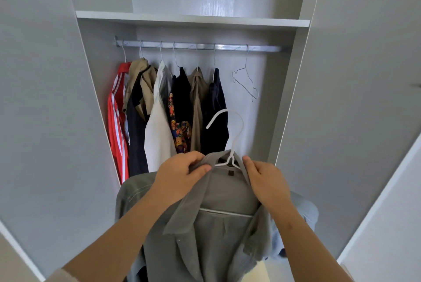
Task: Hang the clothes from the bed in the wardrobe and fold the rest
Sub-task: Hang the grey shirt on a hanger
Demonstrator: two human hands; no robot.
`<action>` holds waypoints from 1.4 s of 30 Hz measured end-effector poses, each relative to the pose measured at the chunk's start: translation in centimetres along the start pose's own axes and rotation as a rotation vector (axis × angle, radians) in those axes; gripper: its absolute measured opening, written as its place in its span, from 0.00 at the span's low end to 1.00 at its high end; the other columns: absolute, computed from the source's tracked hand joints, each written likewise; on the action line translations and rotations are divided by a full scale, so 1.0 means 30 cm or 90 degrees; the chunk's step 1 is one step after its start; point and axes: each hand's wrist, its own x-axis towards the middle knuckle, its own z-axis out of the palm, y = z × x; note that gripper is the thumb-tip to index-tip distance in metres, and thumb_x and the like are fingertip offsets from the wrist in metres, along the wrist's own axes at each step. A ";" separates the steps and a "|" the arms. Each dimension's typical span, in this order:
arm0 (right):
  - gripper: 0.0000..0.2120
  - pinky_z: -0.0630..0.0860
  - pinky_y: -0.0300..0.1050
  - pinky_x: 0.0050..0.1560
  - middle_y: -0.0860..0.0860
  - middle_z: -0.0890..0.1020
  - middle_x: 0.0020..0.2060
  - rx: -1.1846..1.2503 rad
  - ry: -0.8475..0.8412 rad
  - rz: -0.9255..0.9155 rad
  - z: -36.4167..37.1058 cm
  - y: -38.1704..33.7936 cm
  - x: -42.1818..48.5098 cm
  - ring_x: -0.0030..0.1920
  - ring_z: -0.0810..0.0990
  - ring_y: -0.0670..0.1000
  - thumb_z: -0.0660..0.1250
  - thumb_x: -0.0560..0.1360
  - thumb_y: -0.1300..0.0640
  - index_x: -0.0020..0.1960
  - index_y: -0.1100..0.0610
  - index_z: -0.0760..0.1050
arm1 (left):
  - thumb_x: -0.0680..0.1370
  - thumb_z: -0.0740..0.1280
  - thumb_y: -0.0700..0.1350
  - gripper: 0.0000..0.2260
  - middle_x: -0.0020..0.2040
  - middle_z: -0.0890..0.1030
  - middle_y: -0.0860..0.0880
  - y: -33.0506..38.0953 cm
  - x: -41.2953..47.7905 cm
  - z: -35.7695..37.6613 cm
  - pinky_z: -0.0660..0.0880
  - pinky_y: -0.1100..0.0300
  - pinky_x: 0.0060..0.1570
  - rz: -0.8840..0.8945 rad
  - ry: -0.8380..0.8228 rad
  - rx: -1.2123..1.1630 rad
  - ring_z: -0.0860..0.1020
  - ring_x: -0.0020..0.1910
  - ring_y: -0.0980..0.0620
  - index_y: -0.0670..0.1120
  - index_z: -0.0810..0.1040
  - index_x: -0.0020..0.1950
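Grey shirt (pixel 218 224) sat on white hanger (pixel 230 142), held up in front of open wardrobe (pixel 341 122). Left hand (pixel 180 174) pinched collar, likely to pull it straight. Right hand (pixel 266 181) curled round other shoulder, keeping shirt from sliding off. Rail (pixel 264 48) had free space beside empty hanger (pixel 246 81), good spot for shirt.

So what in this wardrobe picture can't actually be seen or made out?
All in the head view:
- Lower part of the grey shirt: cut off by the bottom edge.
- Hems of the hanging clothes: hidden behind the left hand and the shirt.
- Small dark collar label: too small to read.
- Bluish fabric: mostly hidden behind the right hand and its forearm.
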 end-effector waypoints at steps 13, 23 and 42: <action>0.24 0.70 0.45 0.42 0.52 0.75 0.29 0.077 -0.035 0.245 -0.087 0.224 -0.016 0.37 0.75 0.54 0.59 0.78 0.46 0.26 0.57 0.69 | 0.76 0.67 0.43 0.07 0.45 0.81 0.58 0.073 0.061 0.138 0.69 0.73 0.52 -0.050 -0.051 -0.235 0.77 0.49 0.64 0.56 0.78 0.43; 0.16 0.71 0.35 0.29 0.51 0.81 0.29 0.313 -0.035 0.323 -0.161 0.294 -0.020 0.30 0.78 0.49 0.61 0.78 0.54 0.35 0.57 0.77 | 0.78 0.63 0.42 0.06 0.46 0.81 0.47 0.086 0.158 0.290 0.72 0.63 0.42 -0.349 -0.119 -0.387 0.78 0.45 0.52 0.49 0.78 0.45; 0.16 0.76 0.55 0.53 0.67 0.78 0.50 0.388 0.002 0.291 0.029 0.161 0.604 0.44 0.79 0.61 0.59 0.80 0.55 0.51 0.70 0.73 | 0.79 0.62 0.43 0.05 0.47 0.77 0.52 -0.190 0.728 0.295 0.70 0.63 0.42 -0.325 -0.037 -0.373 0.75 0.49 0.54 0.50 0.76 0.48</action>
